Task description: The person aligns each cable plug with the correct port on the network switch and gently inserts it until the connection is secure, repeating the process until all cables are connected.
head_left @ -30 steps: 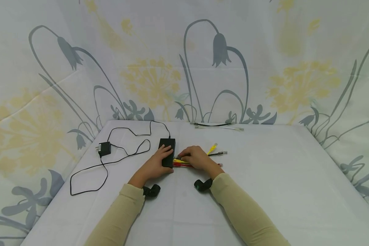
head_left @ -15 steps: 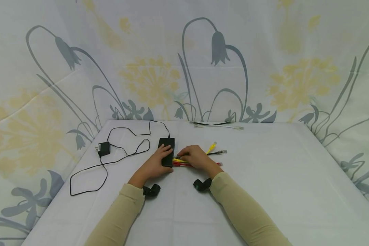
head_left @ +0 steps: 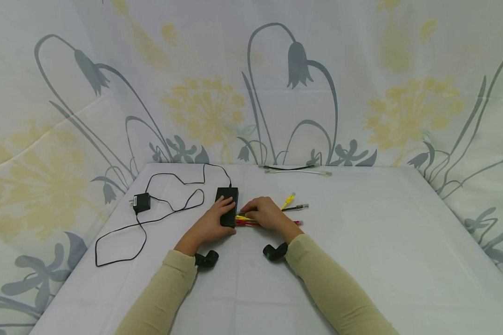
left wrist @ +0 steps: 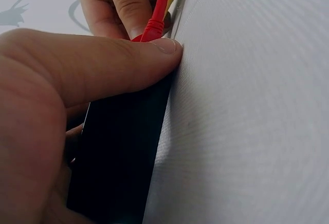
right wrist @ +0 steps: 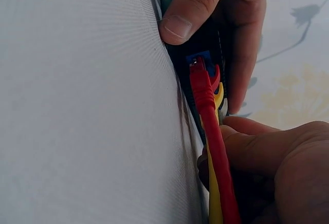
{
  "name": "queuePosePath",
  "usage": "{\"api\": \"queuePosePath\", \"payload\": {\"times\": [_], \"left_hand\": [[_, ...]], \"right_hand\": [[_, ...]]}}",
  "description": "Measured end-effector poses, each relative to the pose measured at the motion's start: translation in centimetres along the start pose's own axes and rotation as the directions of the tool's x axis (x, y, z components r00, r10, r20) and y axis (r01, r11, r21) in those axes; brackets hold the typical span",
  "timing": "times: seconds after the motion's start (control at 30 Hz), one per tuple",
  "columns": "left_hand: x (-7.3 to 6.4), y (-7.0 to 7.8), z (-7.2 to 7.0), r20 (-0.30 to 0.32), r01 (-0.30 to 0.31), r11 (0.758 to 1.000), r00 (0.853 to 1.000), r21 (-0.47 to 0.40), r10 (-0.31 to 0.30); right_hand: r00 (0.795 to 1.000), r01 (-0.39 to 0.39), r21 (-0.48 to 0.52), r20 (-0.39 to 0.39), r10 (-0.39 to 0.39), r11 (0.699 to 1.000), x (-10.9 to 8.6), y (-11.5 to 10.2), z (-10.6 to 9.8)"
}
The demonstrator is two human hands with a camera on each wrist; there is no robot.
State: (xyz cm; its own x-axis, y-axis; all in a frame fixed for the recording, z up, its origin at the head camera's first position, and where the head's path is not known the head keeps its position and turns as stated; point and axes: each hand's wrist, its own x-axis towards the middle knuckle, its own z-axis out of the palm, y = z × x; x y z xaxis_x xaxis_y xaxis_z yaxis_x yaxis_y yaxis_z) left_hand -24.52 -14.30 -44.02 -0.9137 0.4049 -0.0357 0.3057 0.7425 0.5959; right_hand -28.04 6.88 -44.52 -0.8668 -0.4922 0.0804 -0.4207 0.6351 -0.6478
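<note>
A black network switch (head_left: 227, 192) lies flat on the white table. My left hand (head_left: 209, 226) grips it from the left, fingers over the top and thumb along the near end. A red Ethernet cable (right wrist: 215, 136) has its plug in a blue-edged port on the switch's right side. Beside it, a yellow Ethernet cable (right wrist: 219, 98) also runs to that side. My right hand (head_left: 268, 215) pinches a black Ethernet cable (head_left: 294, 208) close to the ports; its plug end is mostly hidden by the fingers. The cables' other ends stick out right of the hand.
A black power adapter (head_left: 142, 203) lies to the left, its thin cord (head_left: 175, 175) looping across the table to the switch's far end. Another black cable (head_left: 289, 169) and a white cable (head_left: 298, 173) lie along the back edge. A patterned curtain (head_left: 360, 93) hangs behind.
The right hand's fingers have edged slightly left toward the switch with the black Ethernet cable. The left hand keeps its grip, and the view has tilted very slightly.
</note>
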Motion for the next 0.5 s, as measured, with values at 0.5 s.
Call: {"api": "queuePosePath", "payload": {"times": [0.5], "left_hand": [[0.08,-0.24,0.08,-0.004,-0.003,1.0,1.0,-0.017,0.003]], "right_hand": [[0.999,-0.032,0.009,0.002,0.032,0.999,-0.01,-0.13,-0.05]]}}
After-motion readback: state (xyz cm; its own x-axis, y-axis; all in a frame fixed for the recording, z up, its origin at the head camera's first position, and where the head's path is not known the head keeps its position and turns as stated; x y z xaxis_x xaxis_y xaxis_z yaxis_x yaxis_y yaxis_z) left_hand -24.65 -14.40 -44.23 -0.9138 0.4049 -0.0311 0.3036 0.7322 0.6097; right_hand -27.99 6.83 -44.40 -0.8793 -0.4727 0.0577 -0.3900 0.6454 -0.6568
